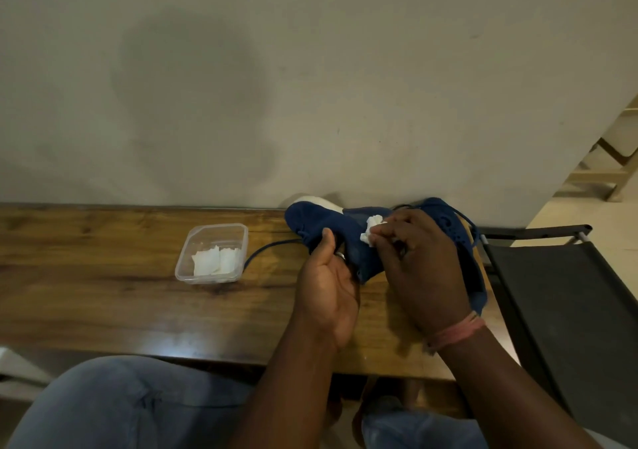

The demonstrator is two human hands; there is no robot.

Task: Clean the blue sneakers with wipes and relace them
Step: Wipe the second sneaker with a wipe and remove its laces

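Pale wall (310, 68) across the whole upper half of the frame, with a faint round shadow at upper left; wooden counter (103, 293) stretching from the left edge to right of centre, butted against that wall; black chair (569, 293) at the right edge, just beside the counter's end; jeans-clad knee (121, 407) at lower left, below the counter's near edge; blue sneaker (331, 227) at centre right, lifted and tilted with its white sole toward the wall, gripped in the left hand (328, 286), thumb curled over the near side of the upper and a ring showing on one finger; second blue sneaker (459, 234) just behind the right hand (421, 269), mostly hidden by it, lying near the counter's right end; right hand's grip pinching a crumpled white wipe (372, 229) against the side of the held sneaker, a pink band at its wrist; clear plastic container (214, 234) left of the sneakers, well apart from the hands, holding folded white wipes (215, 260); dark blue lace (266, 251) trailing from the held sneaker across the counter toward the container's right side
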